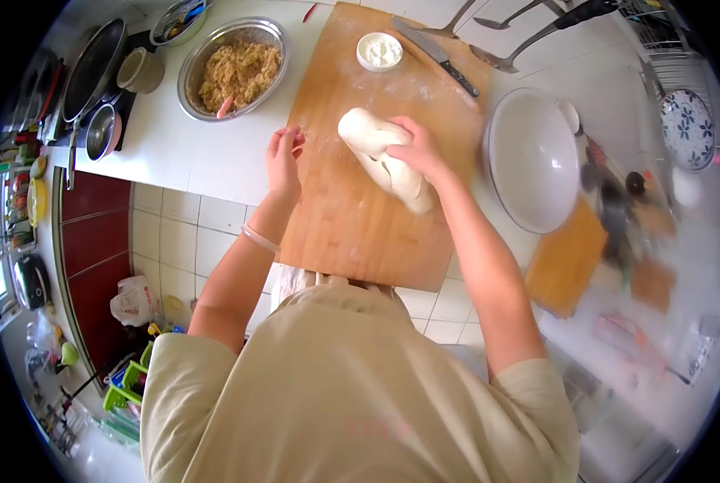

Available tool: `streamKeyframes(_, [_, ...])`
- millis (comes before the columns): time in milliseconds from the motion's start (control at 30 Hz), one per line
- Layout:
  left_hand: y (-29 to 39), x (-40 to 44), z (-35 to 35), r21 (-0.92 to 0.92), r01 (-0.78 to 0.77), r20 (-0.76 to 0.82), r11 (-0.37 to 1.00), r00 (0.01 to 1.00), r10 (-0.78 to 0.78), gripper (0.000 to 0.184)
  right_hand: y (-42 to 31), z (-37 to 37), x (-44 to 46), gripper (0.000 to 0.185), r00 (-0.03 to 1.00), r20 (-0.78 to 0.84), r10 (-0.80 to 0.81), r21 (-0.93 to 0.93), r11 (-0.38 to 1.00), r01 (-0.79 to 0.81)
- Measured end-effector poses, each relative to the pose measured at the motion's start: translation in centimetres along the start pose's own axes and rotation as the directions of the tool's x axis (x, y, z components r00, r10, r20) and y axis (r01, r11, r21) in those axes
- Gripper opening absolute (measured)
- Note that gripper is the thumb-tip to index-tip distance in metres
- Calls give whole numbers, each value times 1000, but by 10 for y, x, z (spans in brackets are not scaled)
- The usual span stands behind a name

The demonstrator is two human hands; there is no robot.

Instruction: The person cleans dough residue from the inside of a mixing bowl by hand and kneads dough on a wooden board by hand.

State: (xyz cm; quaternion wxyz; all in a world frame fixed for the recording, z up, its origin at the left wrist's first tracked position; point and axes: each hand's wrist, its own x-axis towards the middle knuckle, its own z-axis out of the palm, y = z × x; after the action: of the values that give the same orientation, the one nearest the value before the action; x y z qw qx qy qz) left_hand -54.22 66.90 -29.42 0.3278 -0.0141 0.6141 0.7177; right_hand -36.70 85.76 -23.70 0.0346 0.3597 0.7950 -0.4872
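A thick, folded log of white dough [374, 147] lies slantwise on a wooden board [352, 233], with creases along its side. My right hand [416, 148] grips its right side, fingers over the top. My left hand [283, 161] hovers at the board's left edge, apart from the dough, its fingers loosely bent and nothing visible in them. A small white bowl [379, 51] of flour sits toward the board's far end. Beside it lie a knife [436, 56] with a black handle and a wooden rolling pin [434, 71], partly covered by the knife.
Left of the board stands a metal bowl [187, 84] of minced filling with a pink handle in it. A large white basin [529, 209] is on the right, near a smaller wooden board [565, 258]. Long-handled utensils [537, 39] lie at the far right; pans [94, 72] stand far left.
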Motion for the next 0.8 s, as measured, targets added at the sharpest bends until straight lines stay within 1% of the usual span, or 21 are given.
streamKeyframes(33, [2, -6, 9, 106, -84, 23, 991, 996, 82, 24, 3, -7, -5, 70, 996, 32, 84, 256, 963, -89])
streamKeyframes(67, [-2, -12, 21, 240, -279, 87, 930, 960, 266, 28, 5, -7, -11, 66, 983, 93, 156, 491, 852, -181])
streamKeyframes(100, [-9, -19, 37, 356, -461, 168, 813, 887, 430, 31, 7, -2, -18, 66, 984, 96, 148, 486, 856, -176])
streamKeyframes(133, [-2, -34, 55, 529, -574, 302, 624, 815, 494, 37, 13, 9, -29, 60, 976, 103, 192, 570, 793, -216])
streamKeyframes(167, [4, -53, 71, 649, -658, 448, 383, 737, 506, 44, 21, 21, -39, 54, 965, 114, 237, 651, 716, -253])
streamKeyframes(233, [-43, -74, 82, 787, -613, 580, 62, 771, 262, 53, 50, 51, -42, 52, 949, 52, 312, 714, 653, -254])
streamKeyframes(267, [-44, -78, 87, 787, -615, 581, 56, 768, 270, 53, 59, 64, -43, 53, 964, -110, 240, 754, 652, -76])
streamKeyframes(300, [-45, -85, 92, 787, -616, 595, 32, 771, 227, 57, 64, 75, -45, 53, 946, -300, 123, 741, 654, 150])
streamKeyframes(333, [-49, -92, 94, 789, -615, 604, 8, 777, 177, 62, 65, 86, -45, 53, 906, -407, 112, 661, 721, 207])
streamKeyframes(367, [-55, -99, 93, 794, -608, 599, 4, 782, 171, 62, 62, 94, -44, 53, 859, -504, 88, 570, 781, 254])
streamKeyframes(400, [-62, -102, 92, 761, -647, 646, -50, 746, 162, 62, 61, 96, -44, 56, 880, -467, 83, 413, 901, 134])
streamKeyframes(433, [-68, -99, 93, 718, -687, 695, -108, 702, 157, 61, 63, 106, -38, 55, 788, -615, -23, 251, 942, 224])
streamKeyframes(500, [-72, -82, 100, 727, -671, 686, -146, 717, 124, 61, 75, 108, -25, 52, 771, -636, -31, 223, 949, 222])
streamKeyframes(533, [-64, -75, 107, 728, -676, 685, -114, 721, 103, 59, 74, 102, -16, 52, 773, -634, -24, 234, 947, 221])
streamKeyframes(567, [-60, -68, 113, 728, -681, 686, -80, 723, 81, 58, 72, 97, -9, 50, 779, -625, 44, 286, 942, 176])
streamKeyframes(600, [-63, -56, 117, 724, -682, 690, -106, 718, 92, 57, 72, 91, -2, 48, 784, -611, 111, 336, 933, 130])
streamKeyframes(633, [-63, -45, 124, 720, -685, 694, -111, 715, 89, 57, 76, 87, 10, 48, 781, -614, 115, 341, 931, 131])
streamKeyframes(700, [-63, -28, 138, 754, -640, 655, -146, 750, 94, 56, 82, 80, 33, 39, 717, -688, 111, 317, 935, 161])
streamKeyframes(733, [-58, -22, 146, 759, -633, 649, -151, 753, 108, 53, 82, 72, 44, 39, 709, -697, 105, 312, 935, 169])
streamKeyframes(767, [-61, -13, 150, 753, -640, 656, -153, 745, 117, 53, 80, 65, 54, 35, 701, -705, 108, 266, 956, 121])
streamKeyframes(800, [-66, -3, 153, 779, -608, 626, -152, 769, 132, 53, 76, 57, 63, 32, 691, -714, 109, 219, 973, 73])
